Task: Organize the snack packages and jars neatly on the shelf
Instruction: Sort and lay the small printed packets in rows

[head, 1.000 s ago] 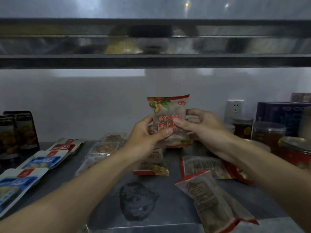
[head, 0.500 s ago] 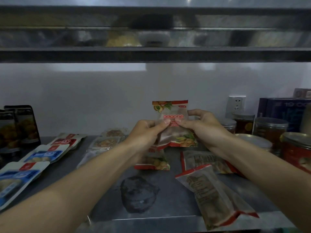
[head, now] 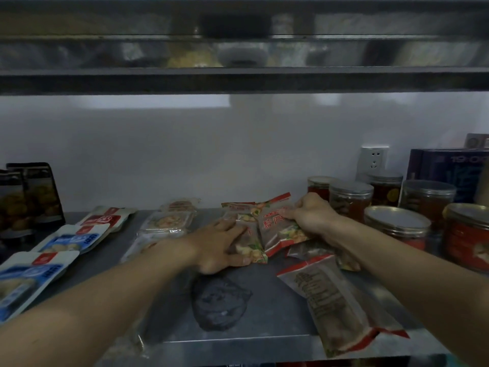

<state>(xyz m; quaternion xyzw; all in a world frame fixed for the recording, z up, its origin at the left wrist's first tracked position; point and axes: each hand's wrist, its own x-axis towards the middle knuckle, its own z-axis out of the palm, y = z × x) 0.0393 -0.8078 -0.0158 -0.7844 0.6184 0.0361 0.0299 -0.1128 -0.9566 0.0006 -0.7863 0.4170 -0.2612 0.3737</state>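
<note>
Steel shelf (head: 264, 313): flat brushed metal, dimly lit, white wall behind, another shelf edge overhead; one dark smudge or reflection near the front edge.

Jars (head: 397, 223): right end, cluster of round clear tubs with metal-rimmed lids, amber and red contents, standing upright and close together.

Flat packs (head: 66, 238): left end, stiff white-and-blue trays with red tags, lying in a loose row.

Long pouch (head: 333, 305): front right, clear film with red ends, limp, lying at a slant and overhanging the shelf lip.

Held pouch (head: 277, 229): glossy crinkled film, red trim, fruit print. Change noted: half a second ago it was raised upright between both hands; it is now down at shelf level, tilted, beside a matching pouch (head: 246, 234). Judged: it is being laid with its twin, so like items are starting to group; the long pouch and the one under it are not yet squared.

Right hand (head: 309, 215): fingers curled, pinching the held pouch at its right edge.

Left hand (head: 219, 242): fingers spread flat, pressing on the matching pouch; slightly blurred.
</note>
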